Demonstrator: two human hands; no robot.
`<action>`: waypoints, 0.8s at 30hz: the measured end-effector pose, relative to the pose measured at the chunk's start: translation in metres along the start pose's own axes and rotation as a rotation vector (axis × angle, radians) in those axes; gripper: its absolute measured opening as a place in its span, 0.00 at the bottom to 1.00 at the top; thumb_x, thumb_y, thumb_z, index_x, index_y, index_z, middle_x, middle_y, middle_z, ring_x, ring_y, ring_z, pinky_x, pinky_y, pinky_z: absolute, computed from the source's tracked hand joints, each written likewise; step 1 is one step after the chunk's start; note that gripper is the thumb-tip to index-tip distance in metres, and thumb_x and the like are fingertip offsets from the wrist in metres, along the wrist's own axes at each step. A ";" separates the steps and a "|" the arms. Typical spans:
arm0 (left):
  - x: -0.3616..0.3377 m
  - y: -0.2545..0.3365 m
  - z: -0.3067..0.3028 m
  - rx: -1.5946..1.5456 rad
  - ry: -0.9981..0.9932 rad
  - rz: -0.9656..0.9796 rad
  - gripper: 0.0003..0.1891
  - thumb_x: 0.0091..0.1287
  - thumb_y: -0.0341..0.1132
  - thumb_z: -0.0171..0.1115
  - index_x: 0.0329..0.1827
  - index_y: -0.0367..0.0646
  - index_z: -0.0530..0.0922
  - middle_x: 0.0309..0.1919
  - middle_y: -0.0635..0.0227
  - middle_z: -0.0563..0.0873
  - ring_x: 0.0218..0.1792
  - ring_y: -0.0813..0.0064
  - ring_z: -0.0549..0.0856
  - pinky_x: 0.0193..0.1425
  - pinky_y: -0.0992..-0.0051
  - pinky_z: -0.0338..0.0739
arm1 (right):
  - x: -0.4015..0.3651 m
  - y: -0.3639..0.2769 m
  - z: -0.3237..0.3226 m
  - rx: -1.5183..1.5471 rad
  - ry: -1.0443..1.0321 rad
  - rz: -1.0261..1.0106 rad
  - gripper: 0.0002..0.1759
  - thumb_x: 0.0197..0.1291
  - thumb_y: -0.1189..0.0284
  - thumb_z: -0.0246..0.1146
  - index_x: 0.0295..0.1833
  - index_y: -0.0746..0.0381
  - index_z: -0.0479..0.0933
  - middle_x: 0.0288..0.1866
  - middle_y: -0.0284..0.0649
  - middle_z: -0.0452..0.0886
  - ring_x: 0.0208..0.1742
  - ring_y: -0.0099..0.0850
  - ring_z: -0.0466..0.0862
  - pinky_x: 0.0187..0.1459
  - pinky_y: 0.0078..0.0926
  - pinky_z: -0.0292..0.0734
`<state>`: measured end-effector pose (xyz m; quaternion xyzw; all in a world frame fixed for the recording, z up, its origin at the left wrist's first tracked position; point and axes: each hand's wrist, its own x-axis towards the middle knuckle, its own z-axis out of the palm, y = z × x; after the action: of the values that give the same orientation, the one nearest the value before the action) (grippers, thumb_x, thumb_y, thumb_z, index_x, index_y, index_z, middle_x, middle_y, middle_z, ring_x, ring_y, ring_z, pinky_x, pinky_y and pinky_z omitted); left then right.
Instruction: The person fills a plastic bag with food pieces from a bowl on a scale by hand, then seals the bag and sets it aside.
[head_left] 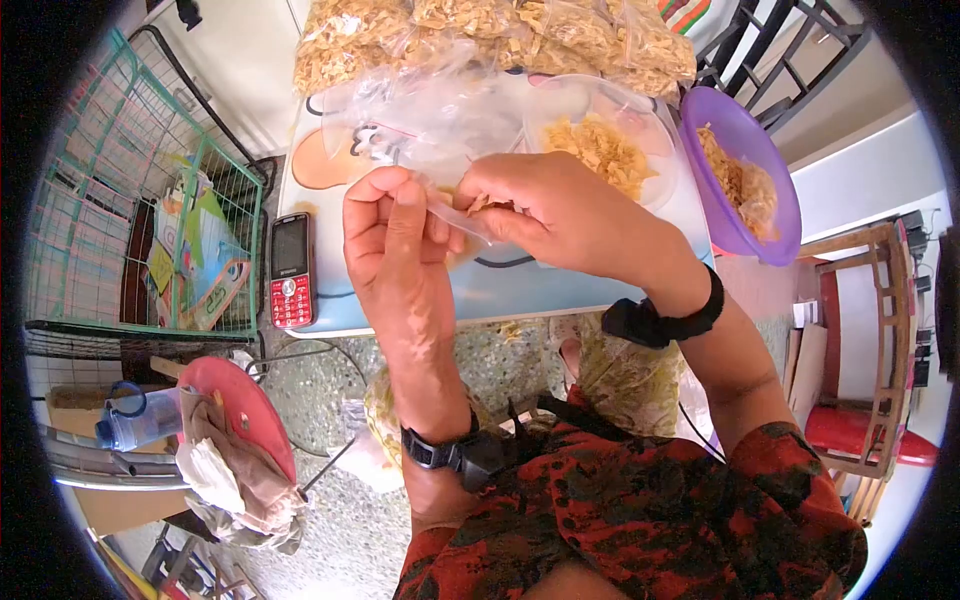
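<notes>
A small clear plastic bag (445, 212) is stretched between my two hands above the table's front part. My left hand (400, 235) pinches its edge between thumb and fingers. At the bag's mouth, my right hand (545, 210) has its fingers closed around some yellowish dried pieces, partly hidden by the fingers. Behind my right hand, a clear plate (660, 150) holds a heap of yellow chip-like pieces (602, 150). More empty clear bags (440, 115) lie on the table just beyond my hands.
Filled bags (490, 40) line the table's (350, 270) far edge. A red phone (293, 270) lies at its left edge. At right is a purple basin (735, 110) with pieces and a bag. A green wire rack (170, 200) and a red stool (235, 400) stand left.
</notes>
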<state>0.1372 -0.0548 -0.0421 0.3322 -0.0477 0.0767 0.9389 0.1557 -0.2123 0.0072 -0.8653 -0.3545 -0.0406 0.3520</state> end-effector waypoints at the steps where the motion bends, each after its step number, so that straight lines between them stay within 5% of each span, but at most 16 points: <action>1: 0.000 0.000 0.000 -0.004 -0.016 0.002 0.07 0.71 0.30 0.59 0.48 0.42 0.73 0.31 0.71 0.79 0.27 0.83 0.75 0.29 0.80 0.71 | 0.002 0.002 -0.001 0.002 -0.031 -0.008 0.09 0.58 0.72 0.59 0.43 0.63 0.72 0.31 0.48 0.80 0.33 0.50 0.81 0.33 0.42 0.74; 5: -0.002 0.002 0.000 -0.002 -0.028 0.008 0.06 0.71 0.30 0.59 0.48 0.43 0.74 0.31 0.71 0.79 0.26 0.84 0.74 0.29 0.80 0.70 | 0.008 -0.020 -0.014 0.061 -0.098 0.202 0.11 0.58 0.71 0.60 0.45 0.63 0.70 0.29 0.50 0.79 0.31 0.51 0.81 0.32 0.42 0.73; 8: -0.001 0.002 0.000 -0.036 -0.027 0.015 0.06 0.72 0.30 0.58 0.48 0.42 0.74 0.30 0.72 0.79 0.26 0.84 0.73 0.28 0.81 0.70 | 0.005 -0.024 -0.016 0.044 -0.098 0.277 0.17 0.57 0.74 0.64 0.52 0.61 0.72 0.33 0.41 0.80 0.31 0.35 0.82 0.30 0.31 0.74; 11: -0.003 0.001 0.003 -0.118 -0.062 0.008 0.06 0.72 0.30 0.58 0.48 0.42 0.74 0.28 0.72 0.78 0.26 0.85 0.73 0.28 0.81 0.70 | -0.001 -0.023 -0.017 -0.007 -0.046 0.176 0.15 0.58 0.73 0.64 0.51 0.61 0.74 0.33 0.41 0.80 0.32 0.36 0.82 0.31 0.30 0.74; 14: -0.004 0.001 0.007 -0.149 -0.085 -0.025 0.06 0.72 0.31 0.58 0.47 0.42 0.74 0.28 0.73 0.78 0.25 0.86 0.72 0.27 0.82 0.68 | -0.001 -0.022 -0.018 -0.083 0.043 -0.006 0.10 0.59 0.69 0.59 0.41 0.64 0.73 0.31 0.49 0.79 0.35 0.51 0.81 0.37 0.44 0.73; 17: -0.005 -0.001 0.008 0.051 0.020 -0.062 0.05 0.72 0.31 0.58 0.47 0.42 0.74 0.28 0.74 0.77 0.24 0.87 0.71 0.26 0.84 0.66 | 0.000 -0.018 -0.020 -0.129 -0.068 -0.017 0.10 0.60 0.68 0.58 0.39 0.64 0.74 0.31 0.49 0.79 0.35 0.50 0.80 0.37 0.44 0.74; 24: -0.006 0.006 0.011 0.315 0.065 0.012 0.05 0.71 0.30 0.59 0.46 0.41 0.75 0.28 0.75 0.77 0.23 0.89 0.70 0.25 0.86 0.63 | 0.012 -0.024 -0.010 -0.221 -0.182 0.264 0.11 0.59 0.69 0.62 0.44 0.62 0.73 0.34 0.46 0.80 0.36 0.47 0.81 0.33 0.40 0.73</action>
<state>0.1297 -0.0578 -0.0307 0.4721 -0.0067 0.0995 0.8759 0.1510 -0.2003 0.0324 -0.9378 -0.2615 0.0459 0.2236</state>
